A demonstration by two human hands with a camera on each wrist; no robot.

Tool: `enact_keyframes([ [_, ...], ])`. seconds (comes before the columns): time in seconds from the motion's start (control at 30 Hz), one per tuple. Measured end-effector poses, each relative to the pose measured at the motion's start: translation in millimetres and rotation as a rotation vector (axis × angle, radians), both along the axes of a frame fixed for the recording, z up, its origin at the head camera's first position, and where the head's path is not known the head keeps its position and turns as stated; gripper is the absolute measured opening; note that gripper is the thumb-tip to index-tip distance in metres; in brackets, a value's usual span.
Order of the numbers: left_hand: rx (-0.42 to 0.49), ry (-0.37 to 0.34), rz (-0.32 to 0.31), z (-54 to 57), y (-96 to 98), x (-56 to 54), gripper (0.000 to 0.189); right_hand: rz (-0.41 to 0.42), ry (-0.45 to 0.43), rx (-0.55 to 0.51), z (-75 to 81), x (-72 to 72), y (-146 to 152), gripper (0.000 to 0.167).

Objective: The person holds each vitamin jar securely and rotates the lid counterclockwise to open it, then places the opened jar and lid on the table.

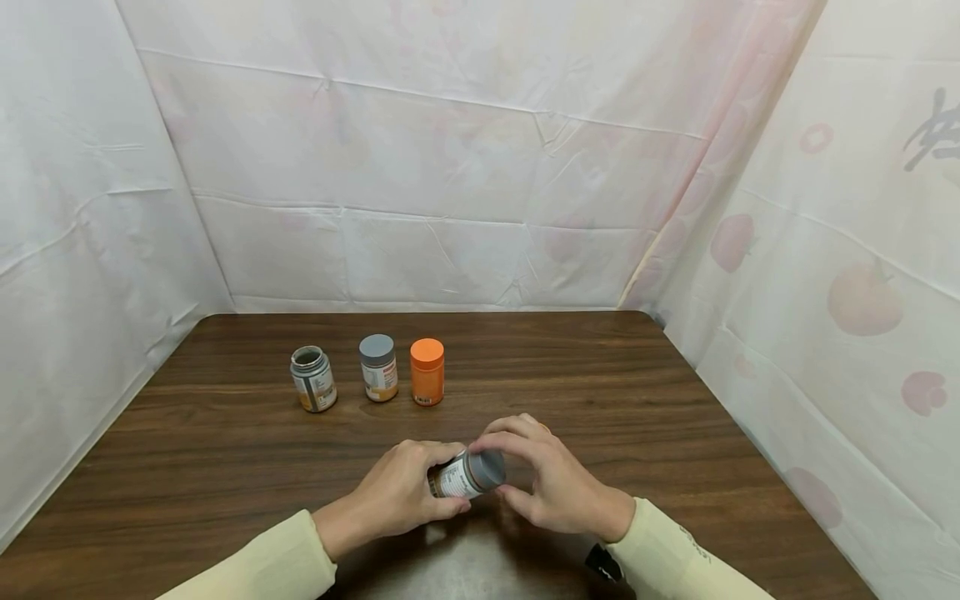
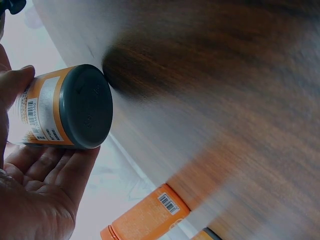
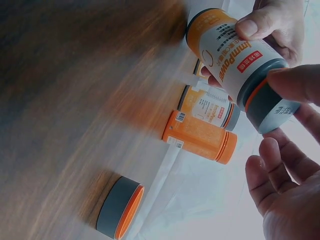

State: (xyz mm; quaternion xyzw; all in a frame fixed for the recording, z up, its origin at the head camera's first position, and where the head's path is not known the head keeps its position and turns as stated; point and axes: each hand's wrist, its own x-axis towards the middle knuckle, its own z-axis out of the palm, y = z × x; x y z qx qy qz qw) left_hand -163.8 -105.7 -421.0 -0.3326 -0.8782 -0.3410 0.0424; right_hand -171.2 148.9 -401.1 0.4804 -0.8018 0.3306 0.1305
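My left hand [image 1: 408, 487] grips a supplement bottle [image 1: 453, 478] round its white-and-orange label. The bottle is tilted, its dark base toward the left wrist camera and its grey lid [image 1: 487, 469] toward my right hand [image 1: 551, 483]. My right thumb and index finger pinch that lid from opposite sides. An orange ring [image 3: 256, 95] shows between lid and bottle neck in the right wrist view. The other right fingers [image 3: 272, 160] are loosely bent, off the bottle. A loose grey lid with orange inside [image 3: 120, 207] lies on the table; my right hand mostly hides it in the head view.
On the wooden table [image 1: 600, 375] stand an open grey bottle [image 1: 313, 383] without a lid, a grey-lidded bottle [image 1: 378, 371] and an orange bottle [image 1: 427, 375], in a row at the back left. A black object [image 1: 603, 563] is by my right sleeve. White curtains [image 1: 450, 167] surround the table.
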Motion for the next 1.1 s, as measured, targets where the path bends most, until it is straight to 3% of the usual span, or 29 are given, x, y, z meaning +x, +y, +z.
enact_keyframes([
  [0.3, -0.007, 0.012, 0.007, -0.2, -0.1, 1.0, 0.043, -0.007, -0.001, -0.014, -0.1, 0.7, -2.6, 0.068],
  [0.6, -0.005, -0.006, 0.012, 0.6, 0.4, 1.6, 0.039, -0.194, -0.098, -0.017, -2.6, 4.7, -4.1, 0.051],
  [0.73, 0.003, -0.017, 0.004, 0.9, 0.3, 1.7, 0.037, -0.254, -0.101, 0.002, -3.1, 5.3, -4.9, 0.048],
  [1.1, 0.021, -0.013, -0.006, 0.4, 0.2, 1.9, 0.037, -0.245, -0.138, 0.024, -3.0, 4.9, -4.8, 0.041],
])
